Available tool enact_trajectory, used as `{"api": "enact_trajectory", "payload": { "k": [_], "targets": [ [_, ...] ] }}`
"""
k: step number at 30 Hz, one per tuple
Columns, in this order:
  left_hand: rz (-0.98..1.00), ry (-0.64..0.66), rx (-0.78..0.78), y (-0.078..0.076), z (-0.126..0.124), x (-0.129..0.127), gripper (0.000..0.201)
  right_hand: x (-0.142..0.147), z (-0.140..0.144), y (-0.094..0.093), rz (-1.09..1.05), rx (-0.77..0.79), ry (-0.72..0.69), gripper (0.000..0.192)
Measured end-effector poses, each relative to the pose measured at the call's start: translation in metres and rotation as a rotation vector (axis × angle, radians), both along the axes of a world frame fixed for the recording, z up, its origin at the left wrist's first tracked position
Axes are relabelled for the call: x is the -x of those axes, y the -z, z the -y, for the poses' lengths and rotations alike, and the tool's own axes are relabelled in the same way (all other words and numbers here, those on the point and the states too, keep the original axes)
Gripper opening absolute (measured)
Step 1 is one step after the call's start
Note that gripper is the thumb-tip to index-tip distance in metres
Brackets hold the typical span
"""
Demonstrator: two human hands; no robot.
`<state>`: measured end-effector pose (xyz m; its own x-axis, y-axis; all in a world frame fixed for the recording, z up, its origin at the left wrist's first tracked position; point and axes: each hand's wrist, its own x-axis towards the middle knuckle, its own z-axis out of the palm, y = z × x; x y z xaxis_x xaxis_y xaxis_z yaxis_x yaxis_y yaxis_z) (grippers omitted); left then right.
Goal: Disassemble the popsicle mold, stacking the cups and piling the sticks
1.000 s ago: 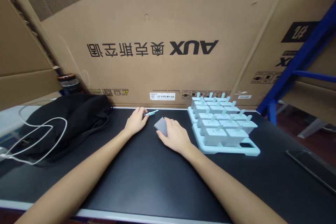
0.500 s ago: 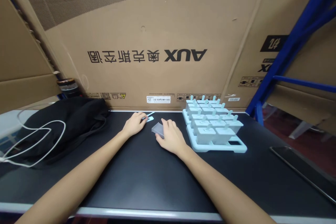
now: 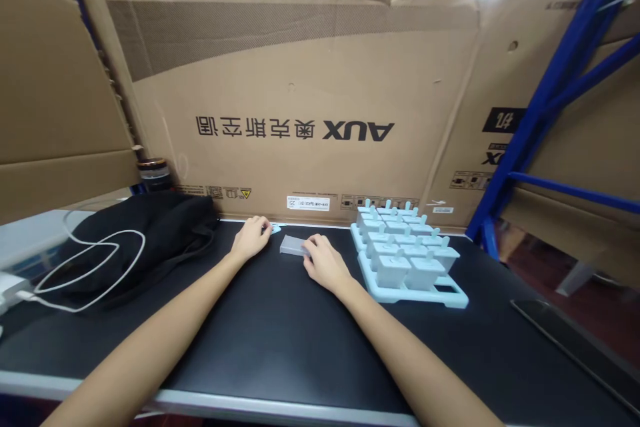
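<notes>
My left hand [image 3: 251,239] rests on the table toward the back, its fingers closed on a light-blue popsicle mold lid [image 3: 275,229] that is mostly hidden by the fingertips. To the right of it, my right hand [image 3: 327,263] grips one end of a translucent popsicle mold cup [image 3: 293,246], which lies on its side on the table. Further right stands a light-blue popsicle mold rack [image 3: 406,295], filled with several molds [image 3: 393,269] that carry lids with upright stick handles. One slot at the rack's front right corner holds no mold.
The black table [image 3: 285,340] backs onto a large cardboard panel [image 3: 280,87]. On the left lie a black bag [image 3: 145,230] and a white cable [image 3: 116,270], with a dark lidded jar [image 3: 155,175] behind. A phone [image 3: 570,340] lies at the right edge, near a blue metal frame [image 3: 530,127].
The view has tilted upward, so ceiling now shows above the cardboard. The mold cup now lies flatter, with my right hand further back along it. Less of the lid shows beside my left hand.
</notes>
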<state>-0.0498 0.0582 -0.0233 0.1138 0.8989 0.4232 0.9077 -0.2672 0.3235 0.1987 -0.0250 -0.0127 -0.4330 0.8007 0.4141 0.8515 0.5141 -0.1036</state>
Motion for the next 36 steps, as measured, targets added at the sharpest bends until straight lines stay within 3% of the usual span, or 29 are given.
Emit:
{"api": "enact_trajectory", "payload": {
  "k": [7,11,14,18,21,23,25,26,28,30,33,36],
  "targets": [
    [-0.069,0.076,0.075,-0.005,0.010,-0.004,0.028,0.030,-0.033,-0.004,0.002,-0.012,0.073,0.026],
    [-0.055,0.123,0.068,-0.003,0.010,-0.002,0.029,0.035,-0.028,-0.007,-0.032,0.003,0.123,0.033],
    [-0.028,0.135,0.021,-0.002,0.012,-0.001,0.028,0.032,0.004,-0.013,0.015,0.026,0.095,0.030],
    [-0.039,0.221,-0.056,-0.005,0.020,-0.006,0.025,0.015,0.077,-0.028,0.114,0.006,-0.121,0.021],
    [-0.090,0.362,-0.105,-0.009,0.028,-0.015,0.023,-0.023,0.124,-0.040,0.067,-0.174,-0.197,0.022],
    [-0.124,0.459,-0.123,-0.013,0.034,-0.023,0.021,-0.061,0.141,-0.046,-0.109,-0.416,-0.095,0.029],
    [-0.155,0.543,-0.127,-0.017,0.038,-0.030,0.021,-0.103,0.142,-0.046,-0.276,-0.547,0.174,0.028],
    [-0.172,0.578,-0.126,-0.018,0.040,-0.033,0.021,-0.122,0.139,-0.045,-0.330,-0.542,0.315,0.031],
    [-0.204,0.619,-0.118,-0.019,0.043,-0.037,0.021,-0.154,0.127,-0.038,-0.405,-0.441,0.498,0.050],
    [-0.224,0.629,-0.098,-0.019,0.044,-0.038,0.021,-0.173,0.114,-0.030,-0.443,-0.219,0.601,0.065],
    [-0.208,0.606,-0.051,-0.017,0.043,-0.036,0.021,-0.178,0.100,-0.026,-0.323,0.108,0.732,0.064],
    [-0.172,0.594,-0.023,-0.014,0.042,-0.034,0.020,-0.170,0.093,-0.032,-0.159,0.173,0.854,0.058]
  ]
}}
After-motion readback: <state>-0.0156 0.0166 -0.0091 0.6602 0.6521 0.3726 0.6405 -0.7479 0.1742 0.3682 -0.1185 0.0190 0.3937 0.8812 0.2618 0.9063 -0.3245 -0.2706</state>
